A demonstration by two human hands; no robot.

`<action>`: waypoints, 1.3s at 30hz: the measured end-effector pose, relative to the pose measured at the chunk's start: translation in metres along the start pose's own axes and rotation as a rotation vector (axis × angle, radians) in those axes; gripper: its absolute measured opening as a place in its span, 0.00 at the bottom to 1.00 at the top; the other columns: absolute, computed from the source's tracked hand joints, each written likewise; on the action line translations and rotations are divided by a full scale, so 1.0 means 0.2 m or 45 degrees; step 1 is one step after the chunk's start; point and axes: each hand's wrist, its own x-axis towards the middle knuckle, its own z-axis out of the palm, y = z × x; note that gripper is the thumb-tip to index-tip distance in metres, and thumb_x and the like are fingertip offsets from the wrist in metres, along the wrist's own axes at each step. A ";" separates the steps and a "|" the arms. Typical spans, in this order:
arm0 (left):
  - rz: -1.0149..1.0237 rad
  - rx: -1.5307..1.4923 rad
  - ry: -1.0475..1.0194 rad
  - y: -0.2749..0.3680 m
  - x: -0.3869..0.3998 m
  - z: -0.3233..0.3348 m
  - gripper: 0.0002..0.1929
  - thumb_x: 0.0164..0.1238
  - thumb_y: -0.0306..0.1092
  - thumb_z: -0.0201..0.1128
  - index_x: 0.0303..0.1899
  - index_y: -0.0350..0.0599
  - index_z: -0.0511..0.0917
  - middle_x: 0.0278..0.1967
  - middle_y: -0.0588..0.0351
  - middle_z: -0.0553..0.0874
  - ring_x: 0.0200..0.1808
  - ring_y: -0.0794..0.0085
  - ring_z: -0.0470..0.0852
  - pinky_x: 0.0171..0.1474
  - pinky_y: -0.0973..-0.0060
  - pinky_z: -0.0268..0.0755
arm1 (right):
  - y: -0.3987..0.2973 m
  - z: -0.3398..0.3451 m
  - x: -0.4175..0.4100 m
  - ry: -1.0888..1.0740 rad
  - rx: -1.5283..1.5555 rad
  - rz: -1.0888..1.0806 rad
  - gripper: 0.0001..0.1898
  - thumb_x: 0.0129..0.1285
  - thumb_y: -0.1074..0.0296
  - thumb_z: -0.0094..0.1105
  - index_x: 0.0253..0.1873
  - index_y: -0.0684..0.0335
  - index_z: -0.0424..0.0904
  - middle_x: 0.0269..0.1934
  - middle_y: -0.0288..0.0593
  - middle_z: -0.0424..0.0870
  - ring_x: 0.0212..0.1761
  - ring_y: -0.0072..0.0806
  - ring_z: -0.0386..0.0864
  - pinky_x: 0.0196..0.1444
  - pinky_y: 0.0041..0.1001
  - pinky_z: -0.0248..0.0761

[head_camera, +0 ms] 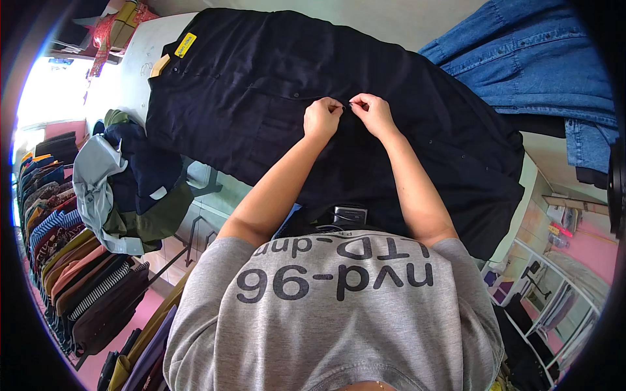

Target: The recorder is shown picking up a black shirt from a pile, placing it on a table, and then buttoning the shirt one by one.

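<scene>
A long black buttoned garment (234, 107) lies spread across a white table (139, 73), its collar end at the left. A wooden hanger (160, 65) shows at the collar, and a yellow tag (186, 45) bearing writing lies beside it. My left hand (323, 116) pinches the black cloth at the front opening, near the garment's middle. Close to its right, my right hand (372, 113) pinches the same opening between thumb and fingers. Only a small gap parts the fingertips. A button (296, 95) shows left of my left hand; any button between the fingers is too small to tell.
Blue denim garments (518, 63) lie at the upper right. Grey, navy and olive clothes (142, 185) hang in a heap off the table's left side. Racks of hanging clothes (73, 234) stand at the lower left, and a white metal rack (562, 283) at the lower right.
</scene>
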 end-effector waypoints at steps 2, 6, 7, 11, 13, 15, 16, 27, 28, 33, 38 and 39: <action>-0.049 -0.126 -0.016 -0.02 0.00 0.01 0.07 0.54 0.31 0.68 0.35 0.42 0.84 0.31 0.54 0.87 0.33 0.71 0.85 0.39 0.76 0.74 | 0.00 0.00 -0.01 0.008 0.013 0.038 0.06 0.56 0.72 0.61 0.38 0.66 0.81 0.31 0.43 0.83 0.29 0.26 0.79 0.36 0.25 0.72; -0.179 -0.373 -0.036 -0.04 0.01 0.03 0.06 0.56 0.28 0.68 0.35 0.39 0.84 0.30 0.57 0.87 0.31 0.80 0.82 0.37 0.80 0.72 | 0.01 0.00 0.00 -0.002 0.039 -0.042 0.06 0.56 0.72 0.61 0.37 0.66 0.82 0.30 0.43 0.83 0.28 0.26 0.79 0.35 0.25 0.72; -0.178 -0.454 -0.088 -0.04 0.01 0.03 0.05 0.57 0.27 0.68 0.35 0.38 0.84 0.29 0.58 0.86 0.30 0.81 0.80 0.36 0.81 0.71 | 0.01 0.00 0.00 0.003 0.040 -0.051 0.06 0.56 0.71 0.61 0.37 0.66 0.82 0.29 0.42 0.83 0.27 0.27 0.79 0.35 0.25 0.72; -0.170 -0.450 -0.020 -0.06 0.01 0.04 0.05 0.57 0.26 0.67 0.34 0.38 0.83 0.28 0.59 0.86 0.29 0.82 0.80 0.35 0.81 0.71 | 0.02 0.00 0.02 0.012 0.034 0.105 0.06 0.56 0.70 0.62 0.37 0.66 0.83 0.27 0.42 0.83 0.27 0.26 0.79 0.34 0.25 0.72; -0.151 -0.504 -0.109 -0.08 0.01 0.04 0.06 0.57 0.29 0.67 0.35 0.40 0.84 0.29 0.54 0.87 0.30 0.76 0.83 0.38 0.77 0.73 | 0.02 0.00 0.02 -0.023 0.094 -0.015 0.06 0.56 0.70 0.62 0.37 0.66 0.83 0.26 0.42 0.83 0.27 0.26 0.80 0.34 0.24 0.72; -0.154 -0.451 -0.067 -0.10 0.02 0.05 0.06 0.57 0.29 0.67 0.35 0.39 0.84 0.29 0.55 0.87 0.30 0.77 0.83 0.38 0.77 0.73 | 0.02 0.00 0.02 -0.025 0.130 -0.060 0.06 0.56 0.70 0.62 0.37 0.65 0.83 0.26 0.42 0.83 0.27 0.25 0.80 0.34 0.24 0.72; -0.132 -0.468 -0.122 -0.11 0.02 0.05 0.05 0.57 0.28 0.66 0.34 0.38 0.83 0.29 0.55 0.87 0.30 0.78 0.82 0.37 0.77 0.73 | 0.01 0.00 0.02 -0.054 0.128 -0.043 0.06 0.56 0.71 0.63 0.37 0.65 0.82 0.26 0.42 0.83 0.27 0.24 0.81 0.34 0.23 0.72; -0.298 -0.532 -0.064 -0.05 0.00 0.01 0.11 0.56 0.32 0.69 0.32 0.32 0.81 0.28 0.53 0.86 0.29 0.78 0.81 0.34 0.78 0.73 | -0.03 0.03 0.00 0.015 -0.104 -0.142 0.04 0.54 0.72 0.64 0.35 0.61 0.81 0.27 0.42 0.84 0.27 0.33 0.82 0.32 0.28 0.74; -0.300 -0.515 -0.070 -0.05 0.01 0.01 0.12 0.55 0.33 0.70 0.32 0.31 0.80 0.27 0.52 0.86 0.29 0.78 0.81 0.33 0.78 0.73 | -0.03 0.04 -0.01 0.041 -0.140 -0.157 0.04 0.54 0.71 0.63 0.35 0.61 0.81 0.27 0.42 0.84 0.28 0.34 0.83 0.32 0.29 0.74; -0.297 -0.521 0.059 -0.08 0.03 0.06 0.15 0.54 0.32 0.72 0.34 0.31 0.75 0.28 0.51 0.85 0.30 0.77 0.80 0.33 0.77 0.72 | -0.02 0.05 -0.02 0.086 -0.099 -0.089 0.04 0.55 0.71 0.62 0.35 0.61 0.81 0.26 0.42 0.83 0.28 0.37 0.82 0.32 0.31 0.74; -0.230 -0.423 0.123 -0.09 0.02 0.06 0.17 0.54 0.31 0.72 0.37 0.33 0.72 0.29 0.51 0.84 0.31 0.77 0.80 0.33 0.77 0.73 | -0.01 0.07 -0.03 0.252 -0.337 -0.354 0.05 0.57 0.69 0.61 0.38 0.60 0.82 0.31 0.40 0.83 0.33 0.38 0.82 0.37 0.34 0.75; -0.233 -0.434 0.118 -0.08 0.02 0.06 0.16 0.54 0.32 0.72 0.36 0.33 0.73 0.29 0.51 0.84 0.31 0.77 0.80 0.34 0.77 0.73 | -0.01 0.07 -0.03 0.252 -0.302 -0.441 0.05 0.57 0.69 0.61 0.38 0.60 0.82 0.31 0.40 0.83 0.33 0.38 0.82 0.37 0.34 0.75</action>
